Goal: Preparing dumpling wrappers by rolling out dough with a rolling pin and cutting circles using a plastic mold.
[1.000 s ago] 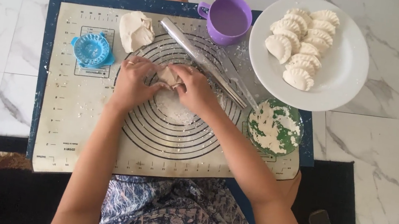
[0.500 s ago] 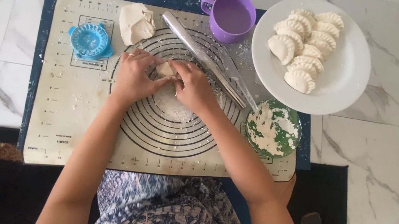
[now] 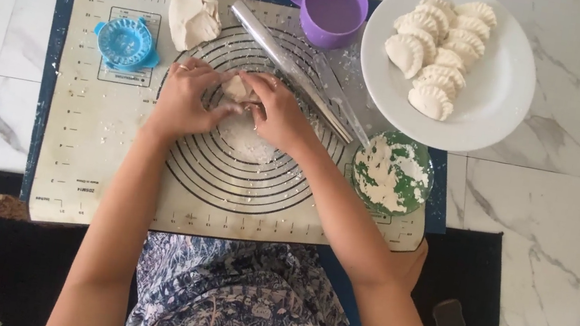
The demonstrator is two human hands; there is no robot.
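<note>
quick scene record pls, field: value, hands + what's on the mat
left hand: on the dough piece, fingers curled at its left side
right hand: on the same piece from the right
mat: cream, ring markings, floured at centre
rolling pin: metal, lying slantwise just beyond the hands
dough lump: top of mat, untouched
press mould: blue, round, left of the lump
mug: purple, top edge
flour bowl: green, right edge of mat
plate: white, holds shaped dumplings
</note>
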